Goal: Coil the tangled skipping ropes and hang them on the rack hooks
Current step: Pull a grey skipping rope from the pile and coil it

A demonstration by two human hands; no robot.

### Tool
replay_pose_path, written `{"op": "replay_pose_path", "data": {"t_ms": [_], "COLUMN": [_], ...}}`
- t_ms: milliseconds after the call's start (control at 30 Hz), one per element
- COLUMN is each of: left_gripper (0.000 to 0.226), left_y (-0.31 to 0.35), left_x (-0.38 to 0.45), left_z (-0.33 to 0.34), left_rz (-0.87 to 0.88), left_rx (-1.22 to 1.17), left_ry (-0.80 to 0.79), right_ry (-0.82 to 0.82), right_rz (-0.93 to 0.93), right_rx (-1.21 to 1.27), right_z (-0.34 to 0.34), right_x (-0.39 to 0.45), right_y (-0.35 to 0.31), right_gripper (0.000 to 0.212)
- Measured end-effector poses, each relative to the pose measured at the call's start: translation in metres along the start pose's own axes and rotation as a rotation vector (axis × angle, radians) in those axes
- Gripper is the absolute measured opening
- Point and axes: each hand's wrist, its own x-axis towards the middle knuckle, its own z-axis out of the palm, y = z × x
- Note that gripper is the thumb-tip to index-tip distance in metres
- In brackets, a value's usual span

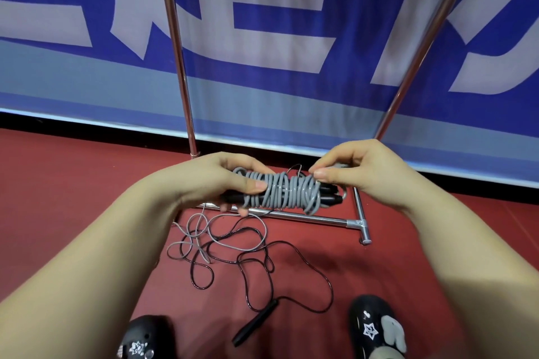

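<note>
At frame centre the left hand (221, 181) grips a grey skipping rope (281, 191) wound tightly round its black handles; the right hand (358, 169) pinches the coil's far end; below, a black rope (291, 268) and loose grey cord (204, 239) sprawl tangled on the red floor (73, 183), before the rack's base bar (320, 220).

We cannot see the rack (358, 224) above its poles; the top edge cuts them off. The left hand (215, 181) hides one end of the grey coiled rope (283, 192). The shoes (376, 329) run past the bottom edge.
</note>
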Motion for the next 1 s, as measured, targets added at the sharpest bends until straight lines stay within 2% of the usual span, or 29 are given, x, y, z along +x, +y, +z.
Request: {"op": "replay_pose_path", "data": {"t_ms": [100, 200, 267, 333, 467, 600, 867, 933, 1000], "left_gripper": [0.032, 0.048, 0.052, 0.048, 0.013, 0.029, 0.030, 0.030, 0.029], "left_y": [-0.002, -0.003, -0.004, -0.006, -0.002, 0.004, 0.003, 0.004, 0.005], "left_x": [-0.002, 0.002, 0.007, 0.010, 0.012, 0.013, 0.023, 0.024, 0.024], "left_z": [-0.001, 0.001, 0.003, 0.006, 0.017, 0.029, 0.065, 0.071, 0.073], "left_rz": [0.070, 0.156, 0.179, 0.183, 0.127, 0.031, -0.050, -0.047, -0.023], "left_rx": [-0.168, -0.336, -0.426, -0.515, -0.733, -0.877, -1.101, -1.105, -1.079], "left_ry": [-0.132, -0.171, -0.155, -0.137, -0.044, 0.060, 0.083, 0.082, 0.095], "right_ry": [-0.138, -0.090, 0.048, 0.173, 0.269, 0.328, 0.568, 0.606, 0.621], "right_rz": [0.094, 0.079, 0.071, 0.059, 0.042, 0.001, 0.073, 0.064, 0.046], "right_rx": [0.382, 0.653, 0.679, 0.667, 0.760, 0.846, 1.038, 0.997, 0.749], "right_z": [0.001, 0.007, 0.014, 0.020, 0.031, 0.035, 0.043, 0.044, 0.045], "right_x": [0.000, 0.006, 0.011, 0.015, 0.016, 0.016, 0.018, 0.018, 0.020], "right_y": [0.001, -0.001, -0.002, -0.002, -0.010, -0.014, -0.024, -0.024, -0.018], "right_gripper": [0.029, 0.039, 0.031, 0.033, 0.027, 0.023, 0.034, 0.041, 0.050]}}
